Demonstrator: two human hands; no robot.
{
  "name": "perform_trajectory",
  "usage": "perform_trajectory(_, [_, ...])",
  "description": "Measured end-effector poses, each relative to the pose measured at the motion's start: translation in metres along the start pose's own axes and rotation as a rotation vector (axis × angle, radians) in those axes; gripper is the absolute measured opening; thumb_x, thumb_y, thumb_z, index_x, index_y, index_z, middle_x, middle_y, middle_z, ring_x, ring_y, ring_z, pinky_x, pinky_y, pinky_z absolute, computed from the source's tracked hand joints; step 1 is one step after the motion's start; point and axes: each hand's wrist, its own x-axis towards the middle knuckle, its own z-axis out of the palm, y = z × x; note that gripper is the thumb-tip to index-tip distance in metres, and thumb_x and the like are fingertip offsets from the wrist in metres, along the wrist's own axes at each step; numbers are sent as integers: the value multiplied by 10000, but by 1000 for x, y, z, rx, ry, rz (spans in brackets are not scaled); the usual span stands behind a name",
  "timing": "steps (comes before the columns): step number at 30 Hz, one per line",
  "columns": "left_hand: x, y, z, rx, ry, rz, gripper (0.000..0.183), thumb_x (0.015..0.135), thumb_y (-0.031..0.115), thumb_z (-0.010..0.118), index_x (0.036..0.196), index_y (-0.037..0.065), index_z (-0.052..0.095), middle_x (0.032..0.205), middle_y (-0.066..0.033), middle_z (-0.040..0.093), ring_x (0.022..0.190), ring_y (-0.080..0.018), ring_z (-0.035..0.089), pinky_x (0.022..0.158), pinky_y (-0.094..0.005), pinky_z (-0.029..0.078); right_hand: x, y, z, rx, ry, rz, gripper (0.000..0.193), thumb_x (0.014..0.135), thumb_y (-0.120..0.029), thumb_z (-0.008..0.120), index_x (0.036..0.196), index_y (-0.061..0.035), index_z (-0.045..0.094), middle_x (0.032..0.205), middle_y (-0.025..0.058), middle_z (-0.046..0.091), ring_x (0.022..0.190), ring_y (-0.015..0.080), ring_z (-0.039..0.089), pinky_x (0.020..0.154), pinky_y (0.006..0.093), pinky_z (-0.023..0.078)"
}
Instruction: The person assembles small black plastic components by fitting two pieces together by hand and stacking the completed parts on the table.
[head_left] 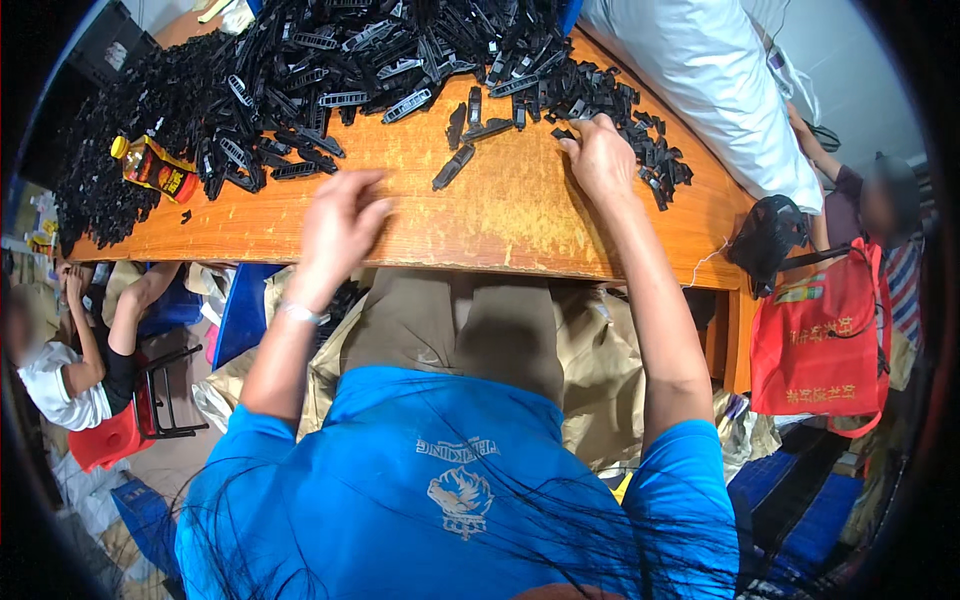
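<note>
My left hand (pixel 345 222) hovers over the near edge of the wooden table, a little blurred. Its thumb and fingers are apart, and I see nothing between them. Farther right, my right hand (pixel 602 165) is closed in a pinch on a small black plastic part (pixel 562 134), beside a heap of small black parts (pixel 655 150). Between my hands lie a few loose black plastic pieces, among them a long black clip-like piece (pixel 454 167). Behind them rises a big pile of long black slotted plastic pieces (pixel 400 60).
Small black parts (pixel 110 150) cover the table's left side, with a yellow-capped bottle (pixel 155 170) lying on them. A white sack (pixel 720 90) lines the table's right edge. A red bag (pixel 820 345) hangs at the right. Two other people sit at the far left and far right.
</note>
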Motion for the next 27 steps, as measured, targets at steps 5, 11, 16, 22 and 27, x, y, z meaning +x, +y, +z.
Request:
perform_trajectory(5, [39, 23, 80, 152, 94, 163, 317, 858, 149, 847, 1143, 47, 756, 1068, -148, 721, 1046, -369, 656, 921, -454, 537, 20, 2, 14, -221, -175, -137, 171, 885, -145, 763, 1034, -71, 799, 1122, 199, 727, 1092, 403, 694, 923, 485, 579])
perform_trajectory(11, [32, 31, 91, 82, 61, 287, 230, 851, 65, 823, 1072, 57, 759, 1030, -129, 695, 1019, -358, 645, 887, -450, 525, -25, -14, -16, 97, -119, -383, 216, 1003, -234, 710, 1130, -86, 802, 1039, 215, 679, 1050, 405, 678, 864, 484, 563])
perform_trajectory(16, [27, 32, 91, 24, 42, 377, 214, 846, 48, 821, 1049, 50, 756, 1023, -121, 691, 1002, -350, 641, 879, -448, 518, -70, -23, -20, 242, -300, -294, 255, 1029, -205, 672, 1247, -75, 704, 1049, 238, 673, 927, 481, 690, 825, 532, 565])
perform_trajectory(22, [26, 30, 91, 30, 83, 304, 202, 839, 68, 834, 1023, 36, 759, 994, -116, 694, 988, -343, 639, 876, -438, 511, -72, -22, -13, 120, -280, -332, 221, 1026, -155, 647, 1208, -31, 673, 1030, 250, 702, 933, 460, 701, 802, 523, 560])
perform_trajectory(27, [25, 29, 89, 38, 61, 291, 174, 830, 84, 844, 983, 40, 772, 983, -116, 693, 980, -340, 637, 870, -434, 509, -67, -39, -16, 86, -269, -315, 252, 962, -171, 746, 1168, -37, 693, 1060, 221, 704, 922, 421, 714, 777, 505, 565])
